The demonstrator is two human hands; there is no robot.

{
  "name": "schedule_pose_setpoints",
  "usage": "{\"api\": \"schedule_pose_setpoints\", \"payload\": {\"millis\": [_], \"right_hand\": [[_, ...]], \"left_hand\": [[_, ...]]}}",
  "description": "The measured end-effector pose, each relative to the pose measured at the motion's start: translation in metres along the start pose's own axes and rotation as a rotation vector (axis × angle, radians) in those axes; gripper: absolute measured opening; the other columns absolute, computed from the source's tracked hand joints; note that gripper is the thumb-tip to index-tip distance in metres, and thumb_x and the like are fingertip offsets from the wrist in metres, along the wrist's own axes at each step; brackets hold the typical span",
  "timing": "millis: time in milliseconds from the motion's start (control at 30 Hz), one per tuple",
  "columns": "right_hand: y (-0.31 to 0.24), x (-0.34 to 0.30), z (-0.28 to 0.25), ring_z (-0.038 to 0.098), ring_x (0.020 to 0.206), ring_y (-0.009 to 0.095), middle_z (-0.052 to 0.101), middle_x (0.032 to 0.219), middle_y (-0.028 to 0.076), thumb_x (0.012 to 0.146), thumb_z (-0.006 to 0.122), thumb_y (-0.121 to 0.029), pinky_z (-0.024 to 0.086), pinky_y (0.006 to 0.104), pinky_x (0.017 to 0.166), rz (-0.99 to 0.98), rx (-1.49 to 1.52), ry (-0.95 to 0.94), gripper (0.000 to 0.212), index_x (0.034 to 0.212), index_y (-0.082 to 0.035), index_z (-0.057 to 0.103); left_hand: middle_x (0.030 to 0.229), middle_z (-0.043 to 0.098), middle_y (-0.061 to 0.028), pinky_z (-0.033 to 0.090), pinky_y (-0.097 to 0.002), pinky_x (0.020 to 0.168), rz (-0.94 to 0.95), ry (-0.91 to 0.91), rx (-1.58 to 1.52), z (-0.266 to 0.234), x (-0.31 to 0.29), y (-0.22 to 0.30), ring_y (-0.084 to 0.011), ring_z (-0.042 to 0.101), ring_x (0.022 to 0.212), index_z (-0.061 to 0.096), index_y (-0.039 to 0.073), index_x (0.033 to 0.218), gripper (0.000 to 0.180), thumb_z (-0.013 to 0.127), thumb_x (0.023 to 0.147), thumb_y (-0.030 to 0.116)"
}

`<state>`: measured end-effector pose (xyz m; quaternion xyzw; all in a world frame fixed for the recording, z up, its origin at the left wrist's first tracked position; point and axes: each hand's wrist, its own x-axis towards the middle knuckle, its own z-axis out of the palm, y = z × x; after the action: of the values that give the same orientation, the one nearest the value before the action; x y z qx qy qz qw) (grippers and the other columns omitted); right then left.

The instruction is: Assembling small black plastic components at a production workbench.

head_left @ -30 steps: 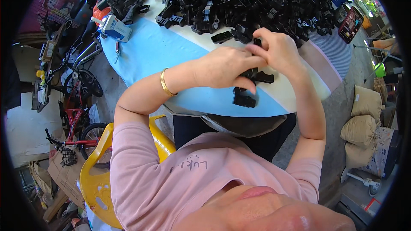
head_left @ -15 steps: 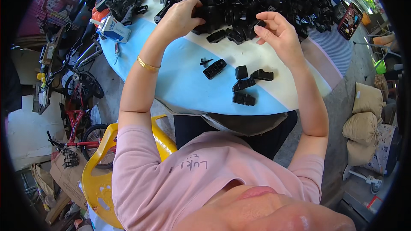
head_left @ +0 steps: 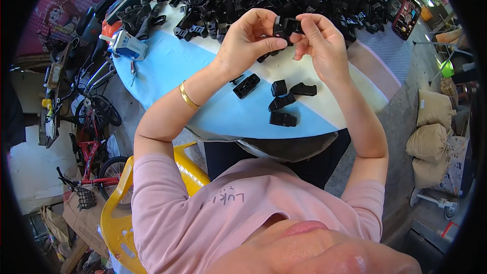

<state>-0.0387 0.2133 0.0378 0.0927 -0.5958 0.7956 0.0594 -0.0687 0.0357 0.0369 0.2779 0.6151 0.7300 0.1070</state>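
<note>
Left hand: the left hand is nearly closed, its fingers curled and its thumb stretched to the right, with a black part gripped between them.
Right hand: the right hand is partly closed; the right end of the same part is pinched at thumb and forefinger, while the lower fingers are left loosely bent.
Held part: it is raised over the table, between the two hands and just on the near side of the heap; whether one piece or two fitted together are held cannot be made out, as it is partly covered by fingers.
Heap: the far side of the table is covered by a large heap of black parts.
Near pieces: four black pieces are grouped near the table's front edge, and a black housing is set apart to their left.
Tablecloth: the table is spread with a striped cloth in blue, cream and pink.
Left edge: a blue-and-white carton and dark gloves are placed here.
Right edge: a phone is propped up here.
Left wrist: a gold bangle is worn.
</note>
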Motion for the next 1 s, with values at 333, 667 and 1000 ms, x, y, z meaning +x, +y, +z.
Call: {"api": "schedule_pose_setpoints", "payload": {"millis": [333,667,1000], "right_hand": [[0.003,-0.003,0.004,0.047,0.048,0.006,0.057,0.066,0.004,0.092,0.054,-0.03,0.04,0.0183,0.044,-0.042,-0.237,0.014,0.027,0.09,-0.004,0.051],[0.008,-0.009,0.012,0.042,0.048,0.001,0.049,0.06,-0.002,0.09,0.058,-0.026,0.034,0.0156,0.042,-0.151,-0.347,0.078,0.023,0.086,-0.005,0.051],[0.008,-0.001,0.004,0.04,0.051,0.003,0.054,0.065,0.001,0.098,0.041,-0.023,0.035,0.0161,0.048,-0.153,-0.379,0.047,0.025,0.096,-0.003,0.056]], "left_hand": [[0.092,0.062,-0.0043,0.051,-0.0208,0.071,0.004,0.089,0.159,0.006,-0.002,-0.004,-0.0076,0.06,0.079,0.051,0.002,0.107,0.035,0.068,0.077,-0.003],[0.093,0.064,-0.0041,0.051,-0.0213,0.076,-0.016,0.075,0.051,0.007,-0.004,-0.005,-0.0091,0.062,0.086,0.052,0.002,0.11,0.036,0.067,0.077,-0.004],[0.104,0.063,-0.0095,0.051,-0.0255,0.083,-0.082,0.061,-0.038,-0.003,0.001,0.007,-0.0146,0.061,0.094,0.054,0.001,0.117,0.033,0.061,0.086,0.009]]}}
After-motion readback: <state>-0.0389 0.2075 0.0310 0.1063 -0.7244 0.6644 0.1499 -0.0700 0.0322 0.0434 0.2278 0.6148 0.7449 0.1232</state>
